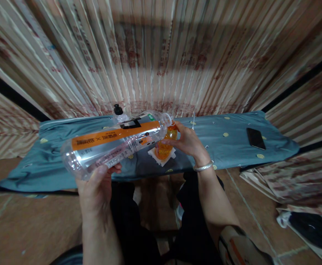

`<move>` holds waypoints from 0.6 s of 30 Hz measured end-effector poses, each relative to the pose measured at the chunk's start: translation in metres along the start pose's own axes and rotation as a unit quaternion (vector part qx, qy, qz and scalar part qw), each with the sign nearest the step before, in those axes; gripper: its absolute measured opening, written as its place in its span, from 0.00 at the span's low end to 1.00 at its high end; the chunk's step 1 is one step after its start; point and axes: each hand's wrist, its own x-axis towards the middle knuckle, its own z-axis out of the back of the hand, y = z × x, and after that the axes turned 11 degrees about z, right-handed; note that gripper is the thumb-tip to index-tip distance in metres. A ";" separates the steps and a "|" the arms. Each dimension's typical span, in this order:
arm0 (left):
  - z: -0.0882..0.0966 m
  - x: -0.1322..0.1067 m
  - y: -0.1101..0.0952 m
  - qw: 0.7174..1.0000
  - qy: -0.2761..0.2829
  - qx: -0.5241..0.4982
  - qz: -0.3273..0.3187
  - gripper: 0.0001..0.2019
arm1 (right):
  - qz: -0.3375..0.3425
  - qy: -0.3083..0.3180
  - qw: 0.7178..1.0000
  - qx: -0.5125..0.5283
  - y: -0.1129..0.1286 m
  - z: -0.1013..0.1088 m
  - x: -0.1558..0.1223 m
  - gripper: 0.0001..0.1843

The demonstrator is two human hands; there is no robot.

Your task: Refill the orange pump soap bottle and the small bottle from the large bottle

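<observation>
A large clear plastic bottle [116, 141] with an orange and silver label lies tilted in the air, its mouth toward the right. My left hand [97, 187] is wrapped round its lower end from below. Under the mouth stands a small clear bottle of orange liquid [165, 143], and my right hand [187, 138] grips its upper side. That small bottle rests on a folded white tissue [157, 158]. The large bottle's neck meets or overlaps the small bottle's top; whether they touch is hard to make out.
A blue-green cloth with yellow prints [230, 141] covers the narrow table. A black phone [255, 138] lies at its right. Behind the large bottle stands a bottle with a black cap [118, 109]. Striped curtains [150, 66] hang at the back and sides, with dark bars [301, 81].
</observation>
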 end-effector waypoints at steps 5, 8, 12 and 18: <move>0.001 0.000 0.001 1.000 -0.003 -0.007 0.006 0.28 | -0.003 0.009 1.000 0.004 0.001 0.001 0.001 0.33; 0.001 0.000 0.001 1.000 0.004 -0.005 0.002 0.29 | 0.001 0.004 1.000 0.004 0.000 0.001 0.001 0.33; -0.001 0.000 0.000 1.000 0.004 -0.004 0.000 0.31 | 0.000 0.001 1.000 0.000 0.000 0.000 0.000 0.33; -0.002 -0.001 -0.002 1.000 0.000 -0.004 0.006 0.31 | -0.001 0.002 1.000 0.000 0.001 0.001 0.001 0.33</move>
